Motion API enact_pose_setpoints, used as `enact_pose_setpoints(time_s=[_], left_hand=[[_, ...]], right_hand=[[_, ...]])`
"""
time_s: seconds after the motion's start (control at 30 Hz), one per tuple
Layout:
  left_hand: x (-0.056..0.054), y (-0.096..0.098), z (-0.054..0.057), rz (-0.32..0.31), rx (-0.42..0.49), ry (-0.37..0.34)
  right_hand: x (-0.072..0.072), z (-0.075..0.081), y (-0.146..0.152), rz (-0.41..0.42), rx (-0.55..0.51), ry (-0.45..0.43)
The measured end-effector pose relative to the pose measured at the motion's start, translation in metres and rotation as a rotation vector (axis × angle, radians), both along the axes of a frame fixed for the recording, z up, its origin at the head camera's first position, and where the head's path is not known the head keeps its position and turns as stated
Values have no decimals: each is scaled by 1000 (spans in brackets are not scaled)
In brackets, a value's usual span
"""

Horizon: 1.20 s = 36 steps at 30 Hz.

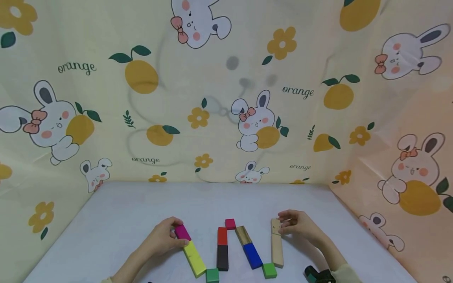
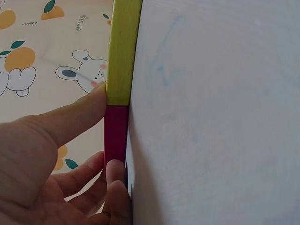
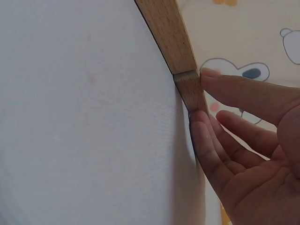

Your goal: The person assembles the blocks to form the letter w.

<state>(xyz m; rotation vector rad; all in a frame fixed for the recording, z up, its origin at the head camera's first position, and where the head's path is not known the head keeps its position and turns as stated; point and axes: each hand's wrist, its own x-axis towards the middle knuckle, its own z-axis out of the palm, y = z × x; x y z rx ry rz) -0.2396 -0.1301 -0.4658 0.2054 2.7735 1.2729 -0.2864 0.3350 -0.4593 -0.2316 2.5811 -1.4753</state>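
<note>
On the white table, several coloured blocks form a zigzag like a W. My left hand (image 1: 163, 237) pinches a magenta block (image 1: 182, 232), fingers at its far end. Its thumb lies near the joint with a long yellow block (image 1: 194, 258). At the right end of the zigzag, my right hand (image 1: 301, 226) holds a short plain wooden block (image 3: 192, 91) between thumb and fingers. That block stands end to end with a longer plain wooden block (image 1: 277, 250); a thin line shows between them.
Between the hands lie a red block (image 1: 222, 236), black block (image 1: 222, 257), pink cube (image 1: 230, 224), brownish block (image 1: 243, 235) and blue block (image 1: 253, 255). Two green blocks, one left (image 1: 212, 275) and one right (image 1: 269, 270), sit at the near corners. Patterned cloth (image 1: 219, 137) walls the table.
</note>
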Motion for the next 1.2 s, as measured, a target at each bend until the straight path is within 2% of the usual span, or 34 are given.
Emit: enact_pose_setpoints(time_s=[0.23,0.9,1.2], left_hand=[[0,0,0,3,2,-3],[3,2,5,9,-11,-17],[1,3,3,16,-19,-23]], right_hand=[[1,1,2,43,-17,14],[0,-2,4,73,-19,11],[1,0,4,69,-24,8]])
